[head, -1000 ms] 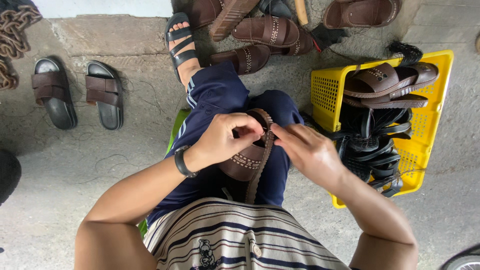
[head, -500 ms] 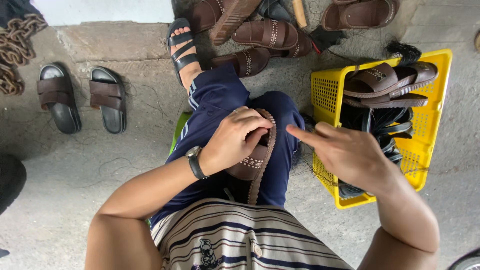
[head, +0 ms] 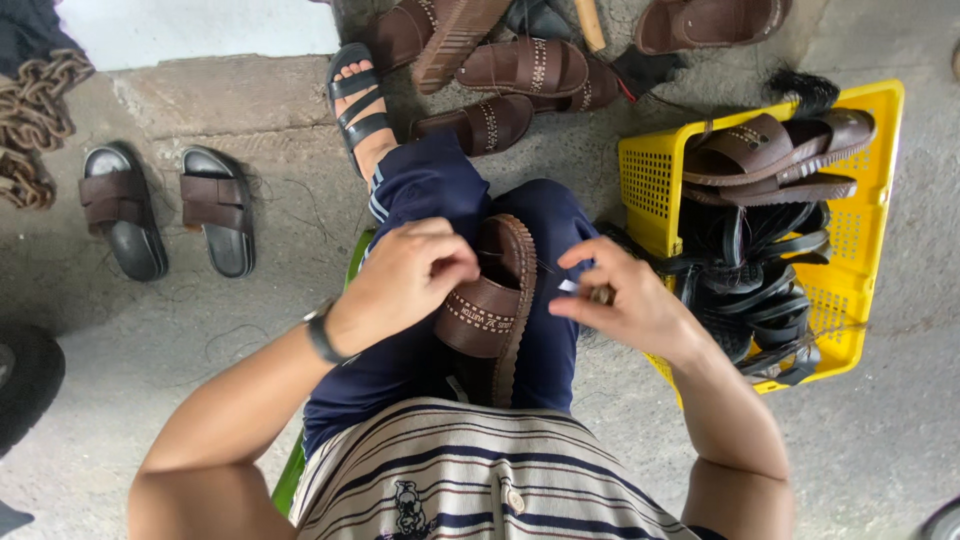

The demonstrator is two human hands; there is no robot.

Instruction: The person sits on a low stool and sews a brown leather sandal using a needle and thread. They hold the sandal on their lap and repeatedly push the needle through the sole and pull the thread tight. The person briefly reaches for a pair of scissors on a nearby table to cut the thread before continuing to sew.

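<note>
sandal: brown leather sandal with a stitched edge (head: 487,300) sits on the lap, dead centre of the view
left hand: left hand (head: 405,280) curled tight on the strap at its 9 o'clock side
right hand: right hand (head: 625,300) at 3 o'clock, fingertips pinched on something small, can't tell what
step: looks like hand-stitching, mid-pull
next: probably a steady pull, sandal kept still
around: yellow plastic basket (head: 865,250) of sandals at 3 o'clock

Left hand (head: 410,275) curled, fingers pinched, wrist bent inward. Right hand (head: 620,300) just beside it, fingertips (head: 590,293) pinched together, forearm angled inward.
</note>
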